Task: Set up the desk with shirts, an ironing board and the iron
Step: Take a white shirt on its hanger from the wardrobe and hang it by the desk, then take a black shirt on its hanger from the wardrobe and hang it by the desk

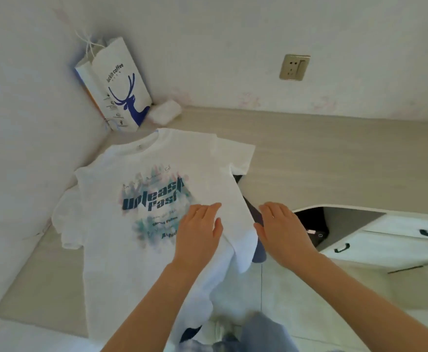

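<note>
Shirt: the white printed shirt (142, 199) lies flat on the surface (334, 158), its hem hanging over the front edge.
Hands: your left hand (197, 232) rests flat, fingers straight, on the shirt; your right hand (281, 229) hovers with fingers extended just beside it, holding nothing.
Risk: the overhanging hem may drag the shirt off, or bunch over the dark garment (257, 219) underneath.
Room: a paper bag (124, 87) stands in the corner by pale walls, a wall socket (294, 67) to its right; drawers (385, 240) lie at right.

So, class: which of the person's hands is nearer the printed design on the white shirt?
Left. The left hand lies flat on the white shirt, touching the printed design at its edge; the right hand is beyond the shirt's side edge.
</note>
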The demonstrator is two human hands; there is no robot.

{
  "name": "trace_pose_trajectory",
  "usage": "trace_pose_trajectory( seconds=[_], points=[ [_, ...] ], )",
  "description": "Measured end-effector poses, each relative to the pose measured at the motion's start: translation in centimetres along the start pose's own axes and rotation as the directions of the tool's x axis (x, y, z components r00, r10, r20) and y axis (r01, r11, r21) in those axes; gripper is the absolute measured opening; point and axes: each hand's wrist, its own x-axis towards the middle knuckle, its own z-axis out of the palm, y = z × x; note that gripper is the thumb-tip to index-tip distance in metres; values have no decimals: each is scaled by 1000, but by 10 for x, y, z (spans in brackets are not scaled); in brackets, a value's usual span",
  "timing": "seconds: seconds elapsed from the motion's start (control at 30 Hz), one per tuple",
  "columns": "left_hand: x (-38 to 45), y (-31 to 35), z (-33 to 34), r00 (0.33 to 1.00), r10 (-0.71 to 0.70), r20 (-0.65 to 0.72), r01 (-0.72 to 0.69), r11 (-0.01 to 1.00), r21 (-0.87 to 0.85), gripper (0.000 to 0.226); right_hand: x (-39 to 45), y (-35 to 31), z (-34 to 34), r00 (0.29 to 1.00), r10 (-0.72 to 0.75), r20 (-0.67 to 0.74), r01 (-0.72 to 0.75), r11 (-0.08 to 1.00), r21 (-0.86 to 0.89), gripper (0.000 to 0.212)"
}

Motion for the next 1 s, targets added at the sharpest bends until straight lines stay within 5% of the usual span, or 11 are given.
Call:
trace_pose_trajectory(
  seconds=[0.43,1.0],
  points=[
    [-88,163,68,886,342,312,-331,939,-89,31,-215,77,-4,918,392,62,-395,916,66,43],
    [-264,450,185,595,646,478,-633,743,-216,35,-546,221,-12,644,764,-52,-761,646,67,40]
  ],
)
